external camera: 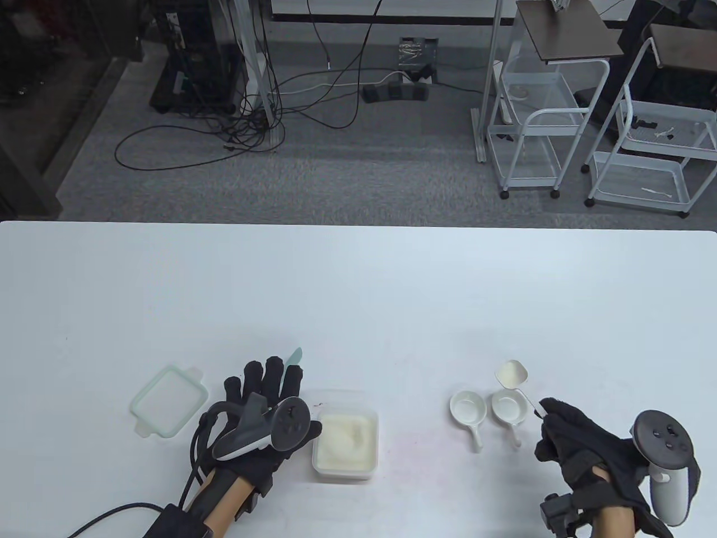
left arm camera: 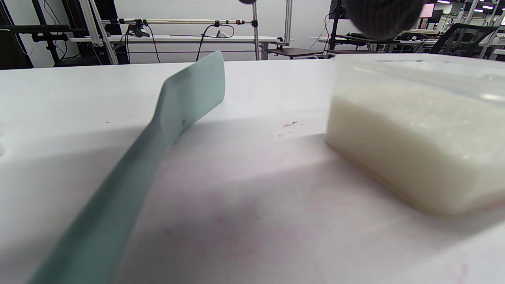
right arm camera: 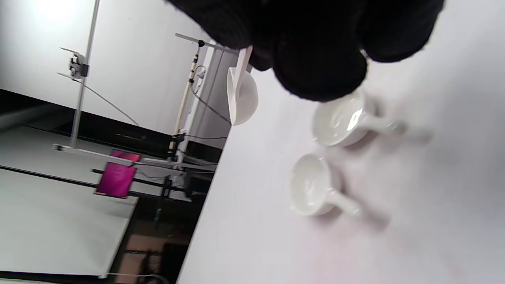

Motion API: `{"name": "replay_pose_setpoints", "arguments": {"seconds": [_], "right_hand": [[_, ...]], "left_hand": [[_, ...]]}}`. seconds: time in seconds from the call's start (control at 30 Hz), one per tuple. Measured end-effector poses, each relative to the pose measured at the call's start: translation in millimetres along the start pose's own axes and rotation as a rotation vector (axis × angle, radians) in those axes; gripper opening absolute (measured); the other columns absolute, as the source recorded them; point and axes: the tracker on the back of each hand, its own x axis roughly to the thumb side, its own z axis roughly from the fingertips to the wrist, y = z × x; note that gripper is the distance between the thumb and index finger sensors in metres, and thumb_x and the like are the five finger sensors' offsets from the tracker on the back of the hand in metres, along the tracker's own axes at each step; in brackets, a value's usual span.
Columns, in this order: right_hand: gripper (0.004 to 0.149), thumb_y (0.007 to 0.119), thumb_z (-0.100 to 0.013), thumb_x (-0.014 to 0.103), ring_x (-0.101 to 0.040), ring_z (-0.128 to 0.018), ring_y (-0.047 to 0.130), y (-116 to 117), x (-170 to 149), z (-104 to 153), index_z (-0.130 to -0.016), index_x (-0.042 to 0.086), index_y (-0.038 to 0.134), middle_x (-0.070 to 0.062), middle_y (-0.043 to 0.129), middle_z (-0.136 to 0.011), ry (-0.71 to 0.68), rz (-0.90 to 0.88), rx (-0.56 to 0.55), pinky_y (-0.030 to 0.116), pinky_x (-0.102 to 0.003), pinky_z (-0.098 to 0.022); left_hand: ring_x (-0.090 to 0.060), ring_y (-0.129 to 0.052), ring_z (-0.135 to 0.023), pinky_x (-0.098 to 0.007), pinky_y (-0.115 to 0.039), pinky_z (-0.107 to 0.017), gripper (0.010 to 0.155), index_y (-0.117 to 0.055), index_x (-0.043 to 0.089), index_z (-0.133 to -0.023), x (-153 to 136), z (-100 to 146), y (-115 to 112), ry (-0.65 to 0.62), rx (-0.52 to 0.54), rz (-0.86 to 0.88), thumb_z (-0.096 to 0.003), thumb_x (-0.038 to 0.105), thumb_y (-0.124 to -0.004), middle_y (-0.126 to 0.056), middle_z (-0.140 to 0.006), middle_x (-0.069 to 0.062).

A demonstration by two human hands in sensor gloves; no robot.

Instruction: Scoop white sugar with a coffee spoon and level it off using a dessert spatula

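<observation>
A clear tub of white sugar (external camera: 344, 443) stands open near the table's front edge; it also shows in the left wrist view (left arm camera: 414, 138). My left hand (external camera: 263, 403) lies flat beside it, fingers stretched over a teal dessert spatula (external camera: 294, 355), whose blade pokes out past the fingertips. The spatula (left arm camera: 185, 102) runs under the palm, and my thumb is apart from it. My right hand (external camera: 566, 437) pinches the handle of a white coffee spoon (external camera: 511, 374) and holds its bowl just beyond two small cups. The spoon also shows in the right wrist view (right arm camera: 241, 96). I cannot tell if it holds sugar.
The tub's pale green lid (external camera: 168, 408) lies left of my left hand. Two small white handled cups (external camera: 468, 408) (external camera: 508, 408) stand side by side left of my right hand, both looking empty (right arm camera: 315, 185) (right arm camera: 341, 120). The table's far edge (external camera: 358, 224) faces a floor with cables and carts.
</observation>
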Motion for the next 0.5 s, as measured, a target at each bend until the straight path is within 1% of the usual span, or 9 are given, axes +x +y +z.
{"name": "replay_pose_setpoints", "arguments": {"seconds": [0.1,0.17,0.27,0.37,0.5], "right_hand": [[0.046,0.07,-0.059,0.011,-0.032,-0.052,0.094,0.3,-2.9,-1.0,-0.101,-0.007,0.067,-0.024,0.081,-0.073,0.087,0.133,-0.033,0.073,-0.065,-0.057],[0.046,0.07,-0.059,0.011,-0.032,-0.052,0.094,1.2,-3.9,-1.8,-0.101,-0.007,0.067,-0.024,0.081,-0.074,0.111,0.152,-0.033,0.073,-0.065,-0.057],[0.046,0.07,-0.059,0.011,-0.033,-0.053,0.094,2.9,-1.7,-1.7,-0.101,-0.007,0.067,-0.024,0.081,-0.074,0.114,0.178,-0.034,0.072,-0.066,-0.058],[0.046,0.07,-0.059,0.01,-0.033,-0.054,0.093,4.6,1.2,-1.6,-0.102,-0.007,0.066,-0.025,0.08,-0.075,0.124,0.241,-0.045,0.072,-0.066,-0.058],[0.047,0.071,-0.059,0.01,-0.034,-0.056,0.093,8.5,0.7,-3.5,-0.103,-0.006,0.065,-0.026,0.079,-0.077,0.139,0.264,-0.017,0.071,-0.067,-0.059]], "left_hand": [[-0.072,-0.032,-0.106,-0.085,-0.034,-0.067,0.101,-0.021,0.001,-0.126,-0.2,0.0,0.2,0.003,-0.002,0.001,-0.0585,0.066,-0.058,-0.018,-0.125,-0.041],[-0.072,-0.032,-0.106,-0.086,-0.034,-0.067,0.101,-0.021,0.001,-0.126,-0.2,-0.1,0.3,0.003,-0.001,0.001,-0.0584,0.066,-0.058,-0.018,-0.125,-0.041],[-0.072,-0.032,-0.106,-0.085,-0.034,-0.067,0.101,-0.021,0.001,-0.126,-0.5,-0.2,0.7,0.004,0.005,-0.005,-0.0585,0.066,-0.058,-0.018,-0.125,-0.041],[-0.072,-0.032,-0.106,-0.086,-0.034,-0.067,0.101,-0.021,0.001,-0.126,-1.1,-0.5,0.5,0.005,0.002,-0.002,-0.0585,0.066,-0.058,-0.018,-0.125,-0.041],[-0.072,-0.031,-0.106,-0.086,-0.033,-0.067,0.101,-0.021,0.001,-0.126,-0.9,-0.3,0.5,0.007,-0.005,-0.004,-0.0586,0.066,-0.058,-0.017,-0.125,-0.042]]}}
